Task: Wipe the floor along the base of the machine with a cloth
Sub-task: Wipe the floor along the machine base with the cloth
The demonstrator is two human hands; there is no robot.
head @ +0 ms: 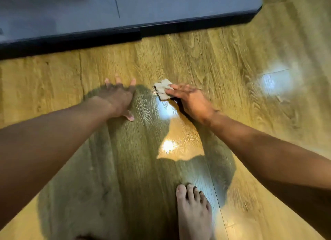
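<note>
Two bare forearms reach in from the lower corners, the left forearm (44, 132) and the right forearm (277, 153), with a bare foot (194, 213) planted on the wooden floor (53, 75) between them. The left hand (116, 98) lies flat on the boards, fingers spread, holding nothing. The right hand (189, 98) presses a small pale cloth (162, 89) against the floor with fairly straight fingers, and the crumpled cloth pokes out beyond the fingertips. It sits near the middle of the floor, apart from the black base strip (107, 37) of the grey machine (161, 7) along the top. Bright glare patches shine on the glossy boards, and the view is slightly blurred.
</note>
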